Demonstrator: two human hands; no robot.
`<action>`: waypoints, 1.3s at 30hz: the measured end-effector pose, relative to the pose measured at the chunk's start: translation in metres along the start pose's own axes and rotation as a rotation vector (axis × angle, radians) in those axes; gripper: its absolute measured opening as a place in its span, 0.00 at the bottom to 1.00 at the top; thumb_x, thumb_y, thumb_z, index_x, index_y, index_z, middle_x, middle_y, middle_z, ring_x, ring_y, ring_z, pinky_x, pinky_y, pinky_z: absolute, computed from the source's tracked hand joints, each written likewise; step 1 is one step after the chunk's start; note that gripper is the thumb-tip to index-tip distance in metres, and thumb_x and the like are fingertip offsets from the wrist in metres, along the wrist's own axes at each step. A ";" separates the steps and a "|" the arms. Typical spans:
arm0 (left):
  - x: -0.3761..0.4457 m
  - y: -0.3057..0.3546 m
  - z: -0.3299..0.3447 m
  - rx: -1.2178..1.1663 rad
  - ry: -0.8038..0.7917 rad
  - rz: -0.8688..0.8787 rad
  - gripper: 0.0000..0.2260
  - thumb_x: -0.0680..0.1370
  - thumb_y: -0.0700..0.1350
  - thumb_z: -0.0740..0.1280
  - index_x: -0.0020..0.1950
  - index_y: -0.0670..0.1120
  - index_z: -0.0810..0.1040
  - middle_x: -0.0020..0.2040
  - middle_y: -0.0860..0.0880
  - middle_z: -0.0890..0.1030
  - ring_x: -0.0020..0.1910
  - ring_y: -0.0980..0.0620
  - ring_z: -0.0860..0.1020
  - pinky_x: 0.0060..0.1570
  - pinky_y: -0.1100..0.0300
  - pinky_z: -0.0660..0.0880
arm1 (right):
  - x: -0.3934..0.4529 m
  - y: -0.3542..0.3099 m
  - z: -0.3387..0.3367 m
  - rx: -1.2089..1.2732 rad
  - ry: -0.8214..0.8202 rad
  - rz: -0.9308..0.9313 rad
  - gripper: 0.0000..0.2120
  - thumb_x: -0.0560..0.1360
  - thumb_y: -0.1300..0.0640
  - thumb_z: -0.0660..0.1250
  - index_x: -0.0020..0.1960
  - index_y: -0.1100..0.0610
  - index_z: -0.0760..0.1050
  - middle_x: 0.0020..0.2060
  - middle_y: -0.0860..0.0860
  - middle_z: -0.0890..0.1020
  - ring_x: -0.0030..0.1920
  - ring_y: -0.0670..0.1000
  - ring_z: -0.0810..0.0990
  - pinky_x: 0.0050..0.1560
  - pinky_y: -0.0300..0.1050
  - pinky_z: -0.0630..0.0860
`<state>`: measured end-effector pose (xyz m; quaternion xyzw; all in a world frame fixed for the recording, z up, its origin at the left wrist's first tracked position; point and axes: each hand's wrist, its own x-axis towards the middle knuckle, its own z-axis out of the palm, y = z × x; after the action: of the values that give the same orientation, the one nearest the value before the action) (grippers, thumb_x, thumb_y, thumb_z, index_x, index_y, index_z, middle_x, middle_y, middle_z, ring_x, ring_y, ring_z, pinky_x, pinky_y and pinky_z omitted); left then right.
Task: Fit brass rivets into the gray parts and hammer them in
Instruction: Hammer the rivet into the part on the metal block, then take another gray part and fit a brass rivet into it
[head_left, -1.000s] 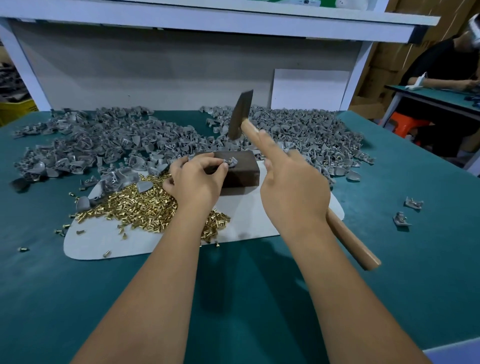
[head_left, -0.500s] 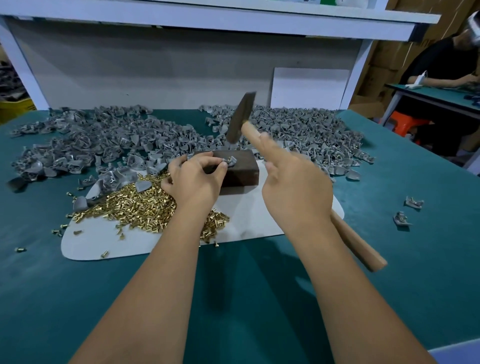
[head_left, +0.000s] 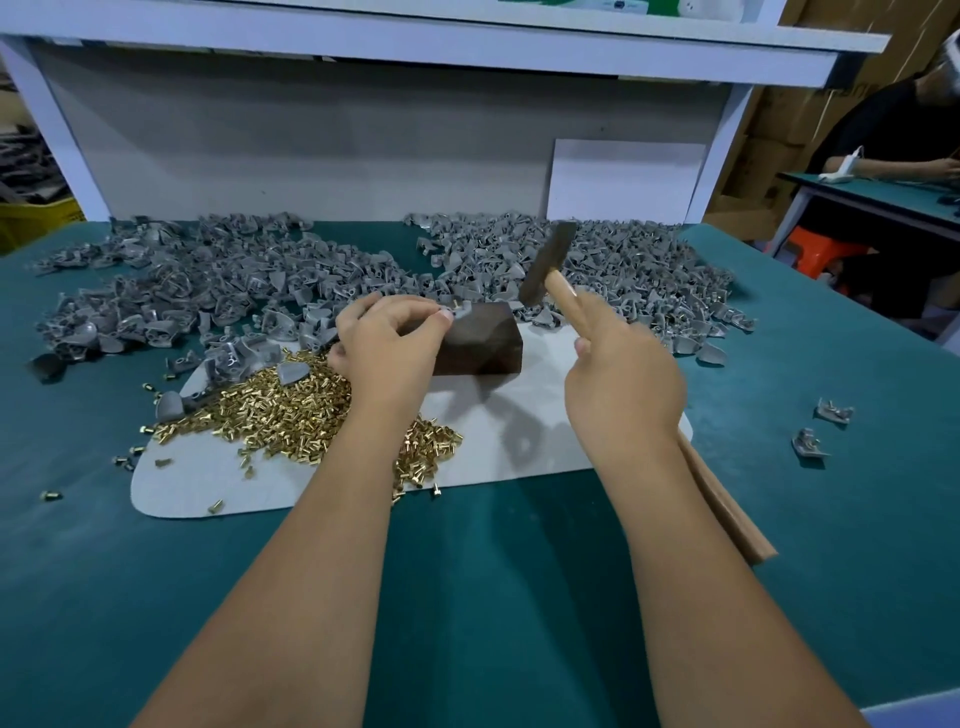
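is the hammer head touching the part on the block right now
No, the hammer head hangs raised above and right of the gray part on the block.

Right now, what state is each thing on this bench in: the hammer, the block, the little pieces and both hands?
Hammer: raised, head above the bench, not striking.
Right hand: grips the hammer handle.
Left hand: pinches a gray part on the block.
Gray part: on the block's top, brass rivet standing up in it.
Dark block: lying on the white mat.
Brass rivets: loose heap on the mat.
Gray parts: loose piles at the back.
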<state>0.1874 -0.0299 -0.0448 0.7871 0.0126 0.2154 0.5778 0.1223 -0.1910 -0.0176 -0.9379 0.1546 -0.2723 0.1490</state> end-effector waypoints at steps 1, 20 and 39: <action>0.000 0.000 -0.001 -0.038 0.001 -0.001 0.10 0.75 0.49 0.72 0.33 0.58 0.80 0.43 0.78 0.74 0.65 0.61 0.62 0.61 0.56 0.51 | 0.001 0.003 0.000 -0.021 -0.011 0.025 0.20 0.77 0.63 0.59 0.65 0.45 0.67 0.39 0.51 0.72 0.31 0.53 0.65 0.26 0.42 0.51; 0.001 0.001 -0.007 -0.171 -0.081 0.025 0.07 0.74 0.48 0.70 0.35 0.55 0.82 0.50 0.64 0.81 0.68 0.55 0.64 0.72 0.42 0.56 | -0.003 0.010 0.009 -0.132 -0.185 0.067 0.05 0.74 0.61 0.61 0.42 0.54 0.66 0.29 0.48 0.65 0.34 0.55 0.67 0.26 0.41 0.54; 0.002 -0.005 0.004 0.311 -0.067 0.124 0.03 0.77 0.50 0.71 0.49 0.56 0.84 0.60 0.60 0.80 0.69 0.50 0.61 0.65 0.52 0.54 | 0.036 -0.055 0.048 0.402 -0.222 -0.198 0.08 0.78 0.53 0.63 0.50 0.54 0.80 0.48 0.52 0.79 0.52 0.53 0.76 0.51 0.47 0.72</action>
<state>0.1922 -0.0308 -0.0498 0.8730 -0.0219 0.2197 0.4349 0.1894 -0.1448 -0.0202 -0.9243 -0.0127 -0.2062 0.3210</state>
